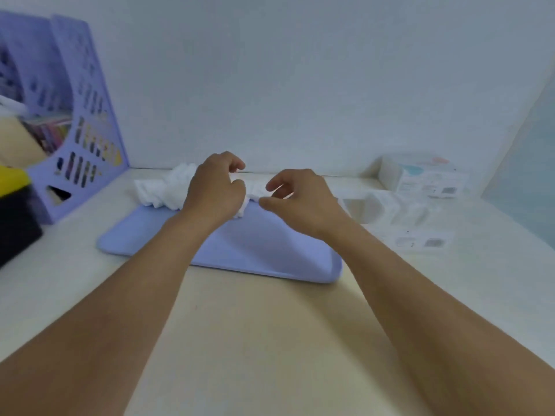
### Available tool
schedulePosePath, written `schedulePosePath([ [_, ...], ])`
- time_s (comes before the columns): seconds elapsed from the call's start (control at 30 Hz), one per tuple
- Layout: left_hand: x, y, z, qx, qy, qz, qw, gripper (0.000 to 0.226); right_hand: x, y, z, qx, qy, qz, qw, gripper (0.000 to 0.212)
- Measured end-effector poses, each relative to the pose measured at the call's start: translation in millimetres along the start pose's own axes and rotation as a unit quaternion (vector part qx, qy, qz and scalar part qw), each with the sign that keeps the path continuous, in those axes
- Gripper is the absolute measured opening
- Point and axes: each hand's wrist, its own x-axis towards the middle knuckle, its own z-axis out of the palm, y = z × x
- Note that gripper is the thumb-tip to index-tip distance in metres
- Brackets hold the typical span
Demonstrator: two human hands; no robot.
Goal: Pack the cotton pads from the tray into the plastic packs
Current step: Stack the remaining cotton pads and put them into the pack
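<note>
Pale counter (pixel 240 325) carries the tray (pixel 240 244), pads (pixel 163 190) heaped at its far edge, where your left hand (pixel 214 190) pinches some and your right (pixel 297 199) hovers loosely curled, so a careless lift could scatter loose pads off the tray before they reach the packs (pixel 399 217) to its right.

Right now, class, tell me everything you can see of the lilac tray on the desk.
The tray is a flat, rounded-corner rectangle in pale lilac, seemingly smooth plastic, with a low rim. It lies flat on the cream desk, set slightly askew. Its near part is bare; a heap of white cotton pads sits along its far edge. The left hand is over that heap and seems to hold some pads; the right hand is above the far right part. Both forearms cross over it.
</note>
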Motion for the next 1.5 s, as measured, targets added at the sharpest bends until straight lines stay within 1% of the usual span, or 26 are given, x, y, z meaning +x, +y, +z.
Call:
schedulePosePath([
  [0.03, -3, -14, -4, 0.017, -0.002, -0.017, 1.000, 0.043, 5, -4, 12, -0.005, -0.024, 0.008, 1.000, 0.034],
  [0.13, -14, -52, -12, 0.059, 0.000, -0.038, 0.998, 0.059, 24, -18, 47, -0.041, -0.066, 0.022, 0.997, 0.072],
  [0.17, -16, -62, -13, 0.060, -0.005, -0.049, 0.997, 0.060, 29, -21, 60, -0.068, -0.072, 0.027, 0.995, 0.080],
  [0.2, -17, -66, -15, 0.050, -0.010, -0.070, 0.996, 0.058, 33, -23, 72, -0.096, -0.073, 0.030, 0.992, 0.083],
  [0.27, -16, -71, -17, 0.030, -0.023, -0.105, 0.994, 0.050, 39, -27, 93, -0.134, -0.059, 0.038, 0.988, 0.079],
  [0.37, -17, -70, -17, 0.035, -0.059, -0.096, 0.993, 0.046, 48, -26, 110, -0.187, -0.030, 0.032, 0.981, 0.063],
  [0.43, -19, -71, -17, 0.049, -0.078, -0.100, 0.991, 0.046, 53, -28, 114, -0.241, -0.026, 0.004, 0.970, 0.050],
  [0.47, -19, -72, -17, 0.048, -0.084, -0.103, 0.990, 0.046, 54, -31, 114, -0.265, -0.026, -0.010, 0.964, 0.046],
  [0.53, -17, -72, -19, 0.020, -0.088, -0.114, 0.989, 0.045, 56, -35, 112, -0.313, -0.026, -0.036, 0.949, 0.041],
  [0.6, -14, -73, -20, -0.015, -0.080, -0.130, 0.988, 0.038, 57, -38, 112, -0.358, -0.025, -0.069, 0.931, 0.027],
  [0.63, -13, -74, -19, -0.039, -0.074, -0.138, 0.987, 0.041, 57, -39, 113, -0.371, -0.023, -0.079, 0.925, 0.022],
  [0.7, -12, -75, -19, -0.097, -0.065, -0.155, 0.981, 0.058, 58, -39, 114, -0.380, -0.025, -0.091, 0.920, 0.022],
  [0.77, -12, -74, -20, -0.139, -0.057, -0.160, 0.976, 0.069, 59, -39, 115, -0.385, -0.031, -0.110, 0.916, 0.026],
  [0.87, -11, -75, -20, -0.162, -0.052, -0.161, 0.972, 0.072, 61, -39, 118, -0.409, -0.039, -0.148, 0.900, 0.038],
  [0.97, -11, -77, -18, -0.151, -0.054, -0.152, 0.975, 0.075, 62, -38, 120, -0.413, -0.049, -0.159, 0.895, 0.038],
  [1.07, -11, -78, -16, -0.114, -0.057, -0.124, 0.984, 0.075, 62, -31, 118, -0.383, -0.046, -0.143, 0.911, 0.034],
  [1.17, -10, -78, -15, -0.084, -0.053, -0.099, 0.990, 0.073, 62, -26, 110, -0.334, -0.022, -0.123, 0.934, 0.016],
  [1.2, -9, -79, -15, -0.079, -0.053, -0.096, 0.991, 0.072, 63, -24, 106, -0.311, -0.009, -0.113, 0.944, 0.016],
  [1.33, -8, -82, -14, -0.084, -0.051, -0.105, 0.990, 0.073, 64, -21, 83, -0.194, 0.060, -0.072, 0.976, 0.035],
  [1.4, -8, -76, -15, -0.122, -0.029, -0.118, 0.985, 0.069, 61, -19, 64, -0.080, 0.060, -0.057, 0.993, 0.040],
  [1.43, -8, -67, -16, -0.170, -0.013, -0.124, 0.977, 0.063, 57, -17, 52, 0.000, 0.040, -0.044, 0.998, 0.040],
  [1.47, -9, -57, -17, -0.240, -0.002, -0.135, 0.961, 0.056, 52, -14, 42, 0.084, 0.003, -0.028, 0.996, 0.038],
  [1.5, -12, -45, -18, -0.324, -0.006, -0.151, 0.934, 0.050, 46, -11, 33, 0.162, -0.040, -0.009, 0.986, 0.037],
])
